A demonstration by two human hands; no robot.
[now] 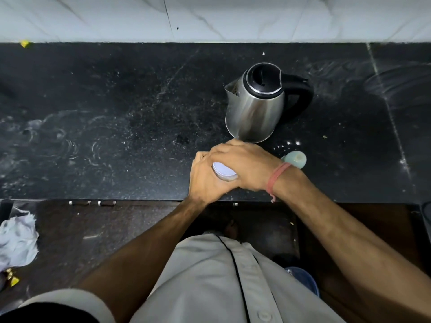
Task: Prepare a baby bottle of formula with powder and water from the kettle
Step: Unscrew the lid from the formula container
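Both hands wrap one small container at the near edge of the black counter: the left hand grips its body, the right hand curls over from above. Its white round end faces up. The kettle stands just behind, handle pointing right, nearer the right hand.

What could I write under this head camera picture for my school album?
Both hands hold a bottle near the steel kettle.
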